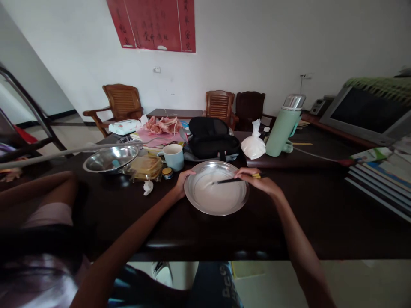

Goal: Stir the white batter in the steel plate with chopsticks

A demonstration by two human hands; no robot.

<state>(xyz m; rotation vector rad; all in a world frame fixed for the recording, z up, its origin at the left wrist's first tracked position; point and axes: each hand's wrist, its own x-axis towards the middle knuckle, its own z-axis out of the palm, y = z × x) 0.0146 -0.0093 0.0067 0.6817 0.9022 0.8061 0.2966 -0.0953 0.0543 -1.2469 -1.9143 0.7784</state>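
A round metal basin (190, 197) stands on the dark table in front of me, with a smooth whitish liquid (218, 199) in it. My left hand (183, 182) grips the basin's left rim, fingers over the edge. Above the right rim, my right hand (258, 180) is closed around a pair of dark chopsticks (229, 180) with yellowish ends. Their tips dip into the liquid near the middle of the basin. Behind the basin to the right sits a knotted plastic bag of white powder (253, 146).
Left of the basin are a light-blue mug (175, 159), a small jar (167, 173), a yellow-lidded container (146, 167), crumpled tissue (148, 188) and another metal basin (88, 166). A black case (210, 143) lies behind. A green thermos (281, 132) and stacked books (379, 184) stand right. Another person's arm (41, 188) rests left.
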